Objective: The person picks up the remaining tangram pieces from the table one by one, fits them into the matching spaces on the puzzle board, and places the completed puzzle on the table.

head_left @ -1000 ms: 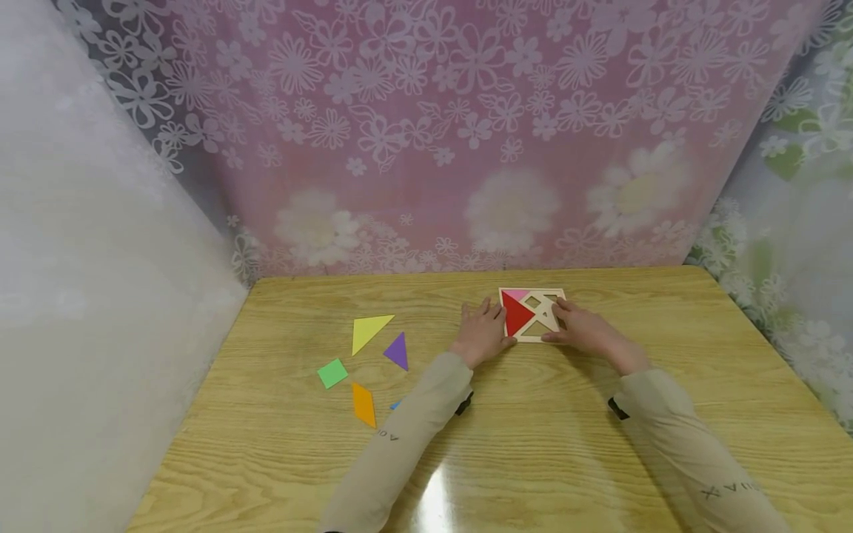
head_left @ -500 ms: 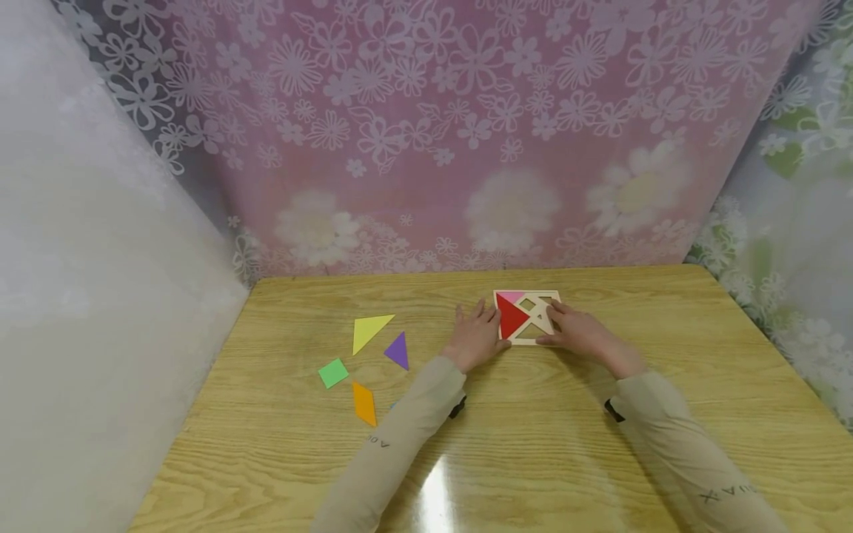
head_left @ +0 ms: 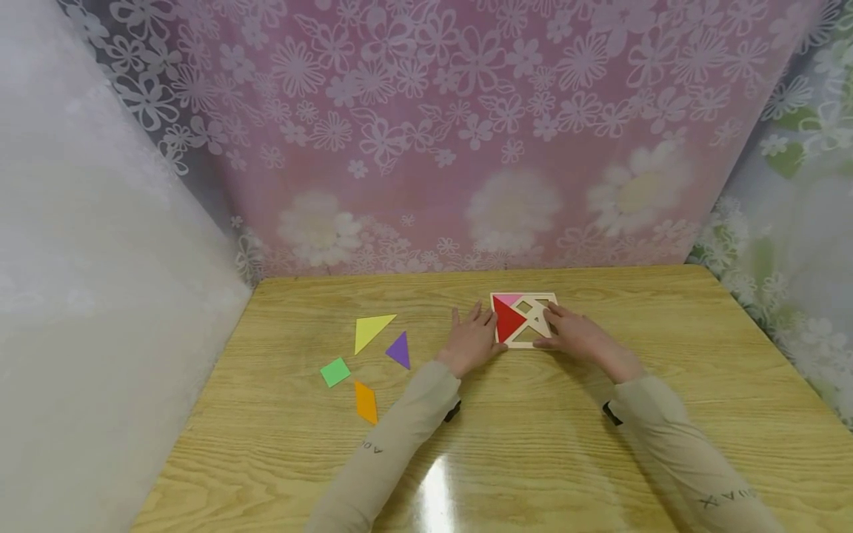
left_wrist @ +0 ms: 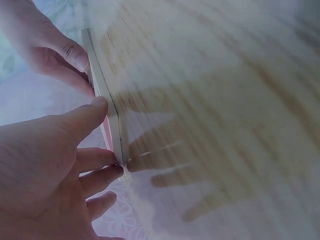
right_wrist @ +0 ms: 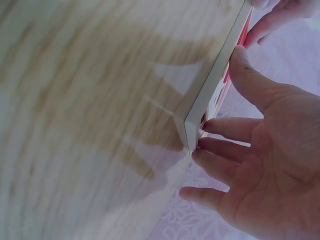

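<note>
A wooden tangram board [head_left: 538, 312] lies on the table between my two hands. A large red triangle [head_left: 509, 321] fills its left part, with a pink piece [head_left: 508, 299] at the upper left. Several cut-outs show bare wood through them. My left hand [head_left: 469, 341] grips the near left corner, thumb on the near edge and fingers at the left side. At the right end, my right hand [head_left: 581, 337] holds the board the same way. In the right wrist view, the thumb [right_wrist: 247, 75] lies along the board's edge, and the little finger is off it.
Left of my left hand lie loose pieces: a yellow triangle [head_left: 370, 331], a purple triangle [head_left: 400, 351], a green square [head_left: 335, 371] and an orange parallelogram [head_left: 366, 403]. My left sleeve [head_left: 393, 444] passes close by the orange one. A floral curtain [head_left: 426, 148] hangs behind the table.
Both hands have slid the board a little left and toward me. The blue piece that showed beside my left sleeve is now hidden behind it. The other loose pieces stay put.
</note>
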A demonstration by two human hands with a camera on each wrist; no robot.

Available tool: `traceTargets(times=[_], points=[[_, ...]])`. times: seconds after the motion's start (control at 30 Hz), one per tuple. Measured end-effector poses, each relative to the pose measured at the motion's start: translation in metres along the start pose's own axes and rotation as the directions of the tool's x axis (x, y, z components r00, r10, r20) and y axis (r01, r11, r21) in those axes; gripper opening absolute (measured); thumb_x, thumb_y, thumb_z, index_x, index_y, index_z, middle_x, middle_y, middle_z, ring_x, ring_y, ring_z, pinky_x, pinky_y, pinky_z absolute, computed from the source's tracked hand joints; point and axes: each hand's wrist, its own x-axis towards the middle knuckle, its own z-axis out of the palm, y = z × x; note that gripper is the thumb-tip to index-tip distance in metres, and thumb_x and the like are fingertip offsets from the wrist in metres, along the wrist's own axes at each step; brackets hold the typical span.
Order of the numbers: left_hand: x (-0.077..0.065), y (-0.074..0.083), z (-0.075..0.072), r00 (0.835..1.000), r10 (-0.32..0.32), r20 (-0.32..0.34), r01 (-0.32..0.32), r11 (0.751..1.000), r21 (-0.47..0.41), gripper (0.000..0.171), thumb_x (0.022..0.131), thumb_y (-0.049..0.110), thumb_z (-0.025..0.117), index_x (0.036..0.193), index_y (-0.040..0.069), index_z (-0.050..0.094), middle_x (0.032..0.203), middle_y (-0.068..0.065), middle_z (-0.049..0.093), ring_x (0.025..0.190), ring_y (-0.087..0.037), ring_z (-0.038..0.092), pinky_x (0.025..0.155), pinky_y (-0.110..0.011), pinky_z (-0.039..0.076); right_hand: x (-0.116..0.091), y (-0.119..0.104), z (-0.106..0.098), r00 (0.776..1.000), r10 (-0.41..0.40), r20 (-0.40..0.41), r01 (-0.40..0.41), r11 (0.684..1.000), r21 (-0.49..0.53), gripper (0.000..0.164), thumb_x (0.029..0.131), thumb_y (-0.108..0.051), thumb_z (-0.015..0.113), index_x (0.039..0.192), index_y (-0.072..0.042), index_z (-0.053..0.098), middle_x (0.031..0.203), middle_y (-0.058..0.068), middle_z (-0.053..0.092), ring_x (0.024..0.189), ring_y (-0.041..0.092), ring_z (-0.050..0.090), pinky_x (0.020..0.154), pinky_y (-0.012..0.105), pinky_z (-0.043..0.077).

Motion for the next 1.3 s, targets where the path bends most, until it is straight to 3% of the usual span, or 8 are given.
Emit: traceTargets(times=[0.43,0.87,1.3], points=[[-0.008,-0.005,0.001,1.0,0.014,-0.026,-0.014,1.0,0.013,0.068,0.102,0.053,0.052,0.155,0.012,0.042,0.16,-0.003,0.04,0.154,-0.024,0.022,0.12,-0.061,0.022,-0.003,-0.006,0.004,1.0,-0.022,-0.002,0.022,1.0,0.011,0.082,0.098,-0.043,0.064,0.148,0.015,0.037,0.155,0.038,0.026,0.132,0.055,0.044,0.104,0.073,0.034],[-0.016,-0.008,0.002,1.0,0.002,-0.005,-0.002,1.0,0.017,0.069,0.102,0.053,0.051,0.157,0.013,0.039,0.162,-0.002,0.036,0.155,-0.023,0.02,0.121,-0.06,0.019,-0.004,-0.014,0.006,1.0,-0.025,-0.017,0.025,1.0,-0.001,0.08,0.097,-0.043,0.066,0.146,0.015,0.04,0.154,0.039,0.03,0.134,0.053,0.044,0.103,0.074,0.034],[-0.027,-0.011,0.001,0.999,0.011,-0.042,-0.01,1.0,0.017,0.068,0.102,0.052,0.053,0.155,0.011,0.043,0.16,-0.004,0.04,0.153,-0.025,0.024,0.12,-0.061,0.023,-0.004,-0.02,0.01,1.0,-0.025,-0.019,0.025,1.0,0.008,0.08,0.097,-0.043,0.065,0.147,0.015,0.039,0.155,0.037,0.029,0.133,0.052,0.045,0.104,0.073,0.034]])
